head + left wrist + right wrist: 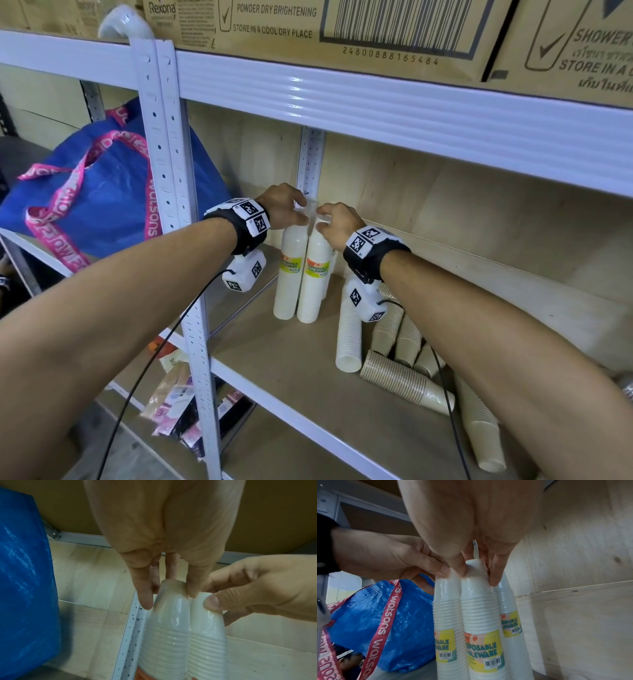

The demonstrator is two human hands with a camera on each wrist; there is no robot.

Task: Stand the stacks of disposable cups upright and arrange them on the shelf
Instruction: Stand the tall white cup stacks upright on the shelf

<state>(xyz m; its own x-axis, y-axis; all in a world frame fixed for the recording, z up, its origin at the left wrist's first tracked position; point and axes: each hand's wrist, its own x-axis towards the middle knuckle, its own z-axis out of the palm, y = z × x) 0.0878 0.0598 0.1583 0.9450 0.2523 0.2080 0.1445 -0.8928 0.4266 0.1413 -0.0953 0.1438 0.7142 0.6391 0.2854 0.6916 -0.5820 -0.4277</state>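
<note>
Two wrapped white cup stacks with yellow labels stand upright side by side at the back left of the wooden shelf [301, 383]. My left hand [300, 212] pinches the top of the left stack [288, 284] from above; in the left wrist view its fingers [145, 601] curl round that top [171, 615]. My right hand [322, 219] pinches the top of the right stack [313, 291], seen close in the right wrist view [477, 601]. A third upright white stack [506, 601] stands just behind it. Another white stack [348, 335] and several brown stacks [404, 380] lie on the shelf to the right.
A blue bag with pink straps [102, 192] sits on the neighbouring shelf to the left, past the white perforated post [171, 192]. The upper shelf beam [376, 109] carries cardboard boxes [394, 27] overhead. Packets [178, 404] lie on a lower level. Black wrist cables hang below my arms.
</note>
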